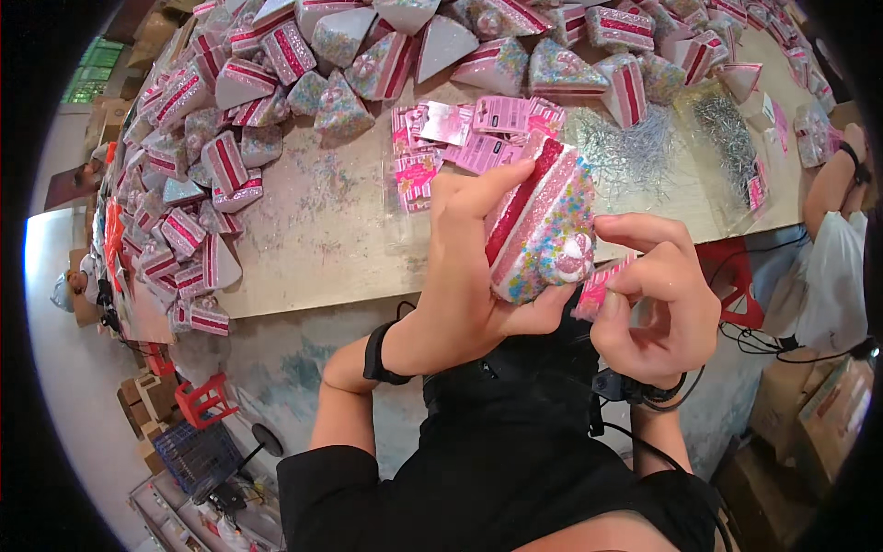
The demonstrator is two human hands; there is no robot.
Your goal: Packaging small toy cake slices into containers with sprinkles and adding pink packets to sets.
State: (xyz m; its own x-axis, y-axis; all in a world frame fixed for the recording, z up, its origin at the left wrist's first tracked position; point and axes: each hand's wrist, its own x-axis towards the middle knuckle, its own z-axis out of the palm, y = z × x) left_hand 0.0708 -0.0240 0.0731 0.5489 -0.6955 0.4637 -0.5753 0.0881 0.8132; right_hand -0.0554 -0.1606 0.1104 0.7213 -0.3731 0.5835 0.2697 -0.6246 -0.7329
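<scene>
Head view: left hand [452,269] clasps a cake-slice ornament [544,221]; right hand [670,304] pinches a pink striped label [598,289].

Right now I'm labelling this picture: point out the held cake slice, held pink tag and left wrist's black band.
Cake slice [554,226], head view: sprinkled face.
Pink tag [601,287], head view: visible middle.
Black band [372,356], head view: strap's left part.

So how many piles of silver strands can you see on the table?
2: one pile beyond your right hand, the other pile farther right. The heaped cake slices could hide more.
</scene>
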